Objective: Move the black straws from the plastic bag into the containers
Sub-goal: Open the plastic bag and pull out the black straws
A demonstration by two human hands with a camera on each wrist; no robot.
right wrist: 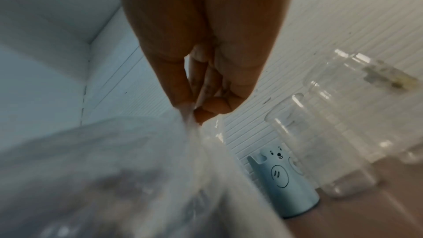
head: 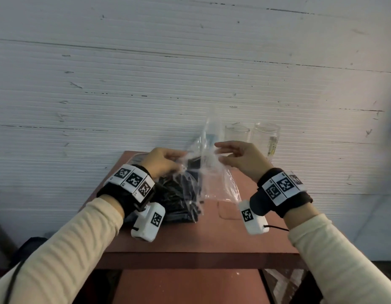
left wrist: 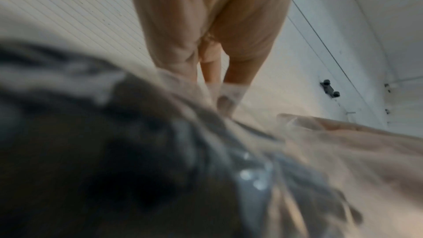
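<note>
1. Head view: the left hand (head: 162,160) pinches the left side of a clear plastic bag (head: 214,172) at its upper edge, fingers curled onto the film. The right hand (head: 240,160) is at the bag's right side with thumb and fingers drawn towards each other at the film. The bag is held up above a reddish-brown table (head: 190,244), its top standing tall between the hands. A dark mass of black straws (head: 177,200) sits in the bag's lower left part, resting on the table under the left wrist. Two clear containers (head: 237,132) stand side by side at the table's far edge against a white ribbed wall (head: 146,73), just behind the right hand; the right one (head: 267,137) is taller. Both arms wear cream sleeves (head: 65,244).

2. Left wrist view: the left hand's fingers (left wrist: 233,71) close on a bunched fold of the bag (left wrist: 228,95). The straws (left wrist: 96,160) fill the lower left as a blurred dark mass behind the film.

3. Right wrist view: the right hand's fingertips (right wrist: 215,108) pinch a gathered ridge of the bag (right wrist: 190,133), which spreads out below. A pale blue holder with a bear face (right wrist: 279,175) stands on the table beside the clear containers (right wrist: 320,142).
</note>
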